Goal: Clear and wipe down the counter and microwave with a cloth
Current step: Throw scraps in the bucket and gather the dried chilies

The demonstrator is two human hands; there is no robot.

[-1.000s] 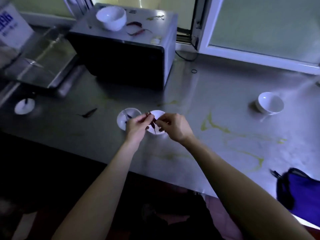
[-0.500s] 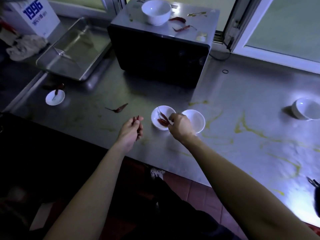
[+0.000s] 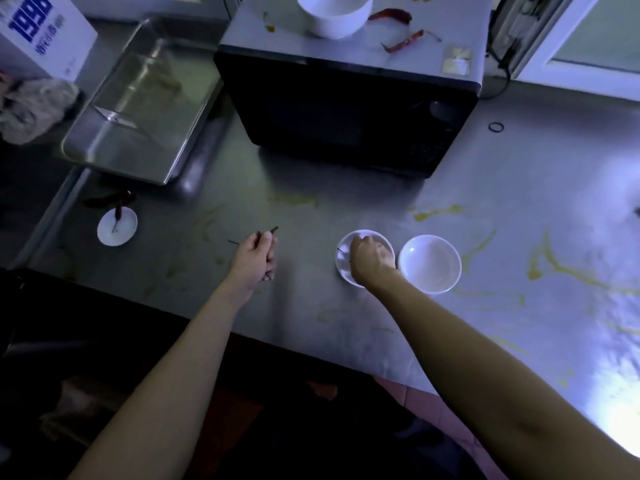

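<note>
Centre frame, our left hand [image 3: 254, 259] has its grip closed on a dried chili [image 3: 272, 231] above bare worktop [image 3: 346, 327]. Our right hand [image 3: 370, 264] covers a small dish [image 3: 343, 266]; we cannot tell its grip. The microwave [image 3: 346, 109] stands upper centre.

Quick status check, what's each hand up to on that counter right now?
Left hand pinching dried chili above counter. Right hand reaching into small white dish. Microwave top cluttered: bowl, chilies. Yellow smears unwiped.
</note>
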